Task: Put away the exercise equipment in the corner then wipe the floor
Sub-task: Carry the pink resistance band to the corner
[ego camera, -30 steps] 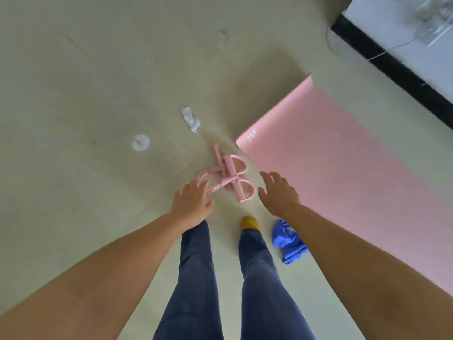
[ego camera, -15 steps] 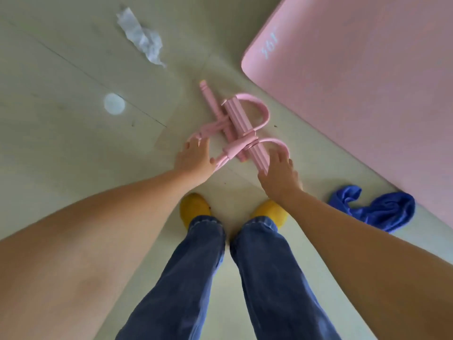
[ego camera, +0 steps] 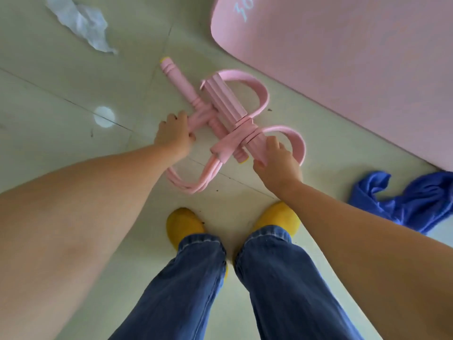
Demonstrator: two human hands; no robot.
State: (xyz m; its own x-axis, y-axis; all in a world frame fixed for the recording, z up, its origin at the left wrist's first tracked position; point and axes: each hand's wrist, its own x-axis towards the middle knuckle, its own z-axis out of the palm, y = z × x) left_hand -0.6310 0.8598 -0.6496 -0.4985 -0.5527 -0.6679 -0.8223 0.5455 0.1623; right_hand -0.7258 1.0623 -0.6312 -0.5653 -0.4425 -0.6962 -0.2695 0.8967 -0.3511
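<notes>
The puller (ego camera: 228,123) is a pink pedal resistance band lying on the pale tiled floor (ego camera: 61,89): a ribbed foot bar with two curved pink foot straps, a round grip bar with a yellow-tipped end crossing under it, and a bundle of pink elastic tubes looping out toward the person's feet. It sits just left of the pink mat (ego camera: 355,69), apart from its rounded corner, with crumpled white paper (ego camera: 81,23) farther up the floor and a small white disc (ego camera: 104,116) to its left. A blue cloth (ego camera: 411,202) lies bunched at the mat's near edge, right of the yellow shoes (ego camera: 277,219).

Compared with half a second ago, the camera has come lower and closer, and both hands have gone from touching the puller to taking hold of it.

The left hand (ego camera: 172,134) has its fingers curled round the grip bar near where the tubes join it. The right hand (ego camera: 278,160) grips the near end of the foot bar, fingers wrapped over it and thumb on its near side, with the lower foot strap arching just beyond the knuckles. The puller still rests on the floor
</notes>
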